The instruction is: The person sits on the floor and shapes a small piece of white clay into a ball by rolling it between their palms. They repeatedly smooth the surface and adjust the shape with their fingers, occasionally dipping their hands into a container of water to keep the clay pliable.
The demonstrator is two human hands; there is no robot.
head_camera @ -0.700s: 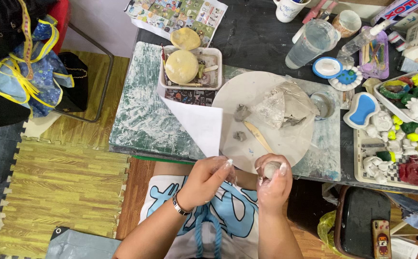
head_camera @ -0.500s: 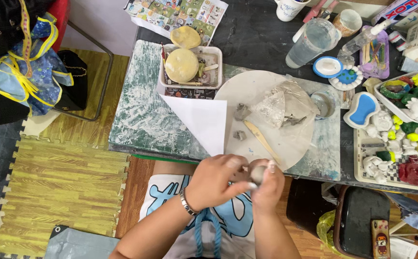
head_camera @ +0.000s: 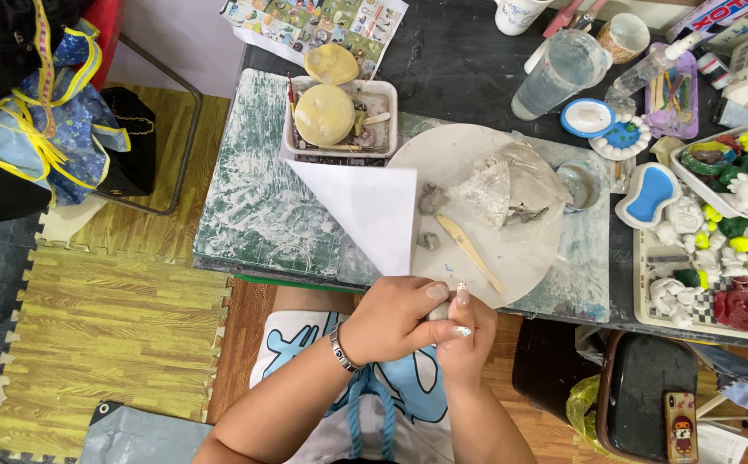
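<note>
Grey clay [head_camera: 439, 313] sits squeezed between both hands at the surface's [head_camera: 253, 215] near edge. The left hand [head_camera: 395, 320] wraps over it, the right hand [head_camera: 467, 331] presses from the other side. A white disc [head_camera: 511, 249] just beyond holds a wooden stick [head_camera: 470, 254] and clay scraps [head_camera: 432, 199].

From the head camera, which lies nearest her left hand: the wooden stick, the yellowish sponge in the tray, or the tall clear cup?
Measured from the left hand:
1. Wooden stick, just above, on the round board.
2. Yellowish sponge, in the tray, upper left.
3. Tall clear cup, far upper right.
</note>
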